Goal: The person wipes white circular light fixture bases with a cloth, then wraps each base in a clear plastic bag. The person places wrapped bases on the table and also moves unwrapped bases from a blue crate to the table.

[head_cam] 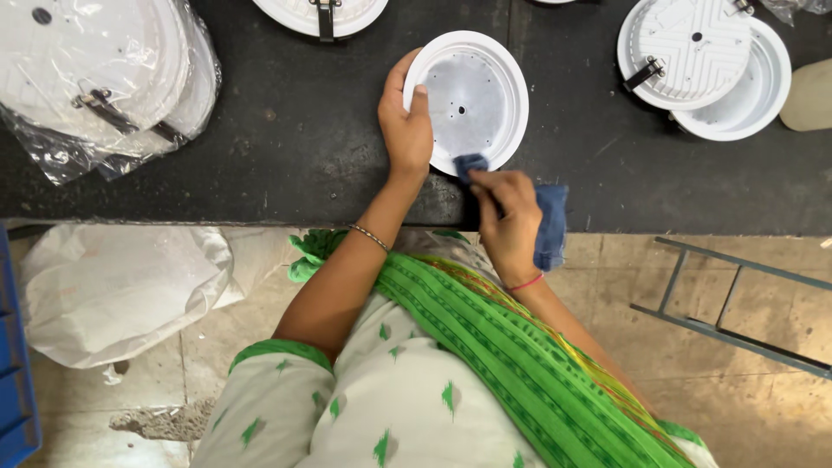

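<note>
A round white lamp housing with a grey metal inner disc lies on the black worktable. My left hand grips its left rim, thumb on the inner face. My right hand holds a blue cloth; a corner of the cloth touches the housing's near rim.
A stack of white housings in clear plastic lies at the far left. Two more white housings with black spring clips sit at the right, another one at the top edge. A white sack and a metal frame are on the floor.
</note>
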Tool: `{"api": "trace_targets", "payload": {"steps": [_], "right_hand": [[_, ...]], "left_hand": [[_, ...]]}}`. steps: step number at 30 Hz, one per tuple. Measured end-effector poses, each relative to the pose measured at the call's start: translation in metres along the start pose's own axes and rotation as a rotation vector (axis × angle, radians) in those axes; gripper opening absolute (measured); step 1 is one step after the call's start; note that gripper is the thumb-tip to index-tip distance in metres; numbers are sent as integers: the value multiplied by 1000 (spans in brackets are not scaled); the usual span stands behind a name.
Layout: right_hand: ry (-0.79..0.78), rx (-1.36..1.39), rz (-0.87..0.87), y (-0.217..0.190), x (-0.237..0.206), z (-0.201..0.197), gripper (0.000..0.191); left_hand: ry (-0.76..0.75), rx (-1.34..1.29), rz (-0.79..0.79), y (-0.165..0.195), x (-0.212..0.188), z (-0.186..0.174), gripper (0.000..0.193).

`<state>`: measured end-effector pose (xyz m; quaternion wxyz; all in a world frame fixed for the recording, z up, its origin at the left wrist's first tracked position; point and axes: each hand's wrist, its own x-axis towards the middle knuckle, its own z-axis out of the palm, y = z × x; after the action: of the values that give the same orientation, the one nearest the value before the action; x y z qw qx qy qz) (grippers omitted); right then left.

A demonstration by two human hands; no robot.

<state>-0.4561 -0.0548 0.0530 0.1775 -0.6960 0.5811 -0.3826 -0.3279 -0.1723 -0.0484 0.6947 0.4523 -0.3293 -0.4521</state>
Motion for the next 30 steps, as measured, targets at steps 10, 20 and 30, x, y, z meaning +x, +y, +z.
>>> {"api": "trace_targets", "payload": {"steps": [10,20,30], "right_hand": [[51,40,-22,30,103,-29,20],[4,-142,-251,55,145,50,22],[-111,-79,-392,33,142,49,30]], "left_hand": [[-321,-221,-293,33,-13,-38,76],[-551,-418,-435,57,-3,-57,100],[-564,-426,-545,57,1,-59,105]]}}
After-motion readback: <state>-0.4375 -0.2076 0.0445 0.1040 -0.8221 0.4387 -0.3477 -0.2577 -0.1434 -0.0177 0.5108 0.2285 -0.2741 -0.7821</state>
